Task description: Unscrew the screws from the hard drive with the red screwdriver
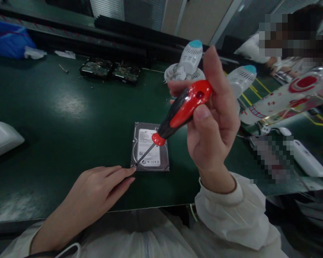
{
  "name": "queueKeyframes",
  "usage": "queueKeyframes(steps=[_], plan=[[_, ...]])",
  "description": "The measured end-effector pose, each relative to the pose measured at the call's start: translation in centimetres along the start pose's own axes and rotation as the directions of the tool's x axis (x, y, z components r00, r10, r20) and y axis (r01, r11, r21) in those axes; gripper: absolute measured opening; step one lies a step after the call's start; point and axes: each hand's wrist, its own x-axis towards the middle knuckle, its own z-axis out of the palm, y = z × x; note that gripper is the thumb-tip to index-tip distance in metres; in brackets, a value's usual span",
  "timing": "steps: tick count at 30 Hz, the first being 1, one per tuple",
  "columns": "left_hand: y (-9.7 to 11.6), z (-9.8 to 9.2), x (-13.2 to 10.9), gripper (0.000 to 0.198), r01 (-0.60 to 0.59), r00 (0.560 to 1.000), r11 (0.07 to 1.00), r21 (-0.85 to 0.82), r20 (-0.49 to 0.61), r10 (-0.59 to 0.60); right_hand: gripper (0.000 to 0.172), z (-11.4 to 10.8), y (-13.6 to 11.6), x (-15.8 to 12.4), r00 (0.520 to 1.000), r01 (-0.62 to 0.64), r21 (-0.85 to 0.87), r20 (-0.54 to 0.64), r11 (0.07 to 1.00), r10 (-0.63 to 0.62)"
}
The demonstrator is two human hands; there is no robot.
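Note:
A hard drive [150, 146] with a white label lies flat on the green work surface in front of me. My right hand [212, 122] is closed around the red and black handle of a screwdriver [183, 107]. The shaft slants down to the left, its tip at the drive's near left corner, where a screw seems to sit. My left hand [102, 186] rests to the left of the drive with fingers stretched out. Its index fingertip touches that same corner beside the screwdriver tip.
Two dark drives with circuit boards [97, 68] lie toward the back. Behind my right hand are small white fans [191, 59]. A blue bag [9, 39] is at the far left, a white device [4, 139] nearer. A printed cylinder [282, 96] and another person [282, 68] are at right.

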Motion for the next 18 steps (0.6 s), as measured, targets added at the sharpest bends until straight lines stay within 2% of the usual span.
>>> queueKeyframes(steps=[4,9,12,14,18], plan=[[-0.02,0.04,-0.05,0.029,0.0,1.0,1.0,-0.008,-0.003,0.0,0.041,0.12,0.08,0.0,0.994,0.055,-0.07,-0.094,0.996,-0.062],[-0.03,-0.01,0.02,0.031,0.009,1.0,1.0,-0.002,-0.004,-0.009,0.048,0.04,-0.02,-0.02,0.998,-0.061,0.044,0.013,0.997,0.061],[-0.15,0.07,-0.12,0.029,0.015,1.0,1.0,-0.012,0.009,-0.015,0.046,-0.06,-0.17,-0.12,0.998,-0.015,-0.077,-0.062,0.997,0.01],[-0.25,0.18,-0.21,0.027,0.02,1.0,1.0,-0.022,0.02,-0.02,0.041,-0.12,-0.34,-0.19,0.994,-0.034,-0.163,-0.111,0.986,0.016],[-0.36,0.35,-0.26,0.026,0.025,0.999,0.999,-0.035,0.032,-0.024,0.047,-0.07,-0.52,-0.17,0.994,-0.106,-0.099,-0.038,0.989,0.102]])
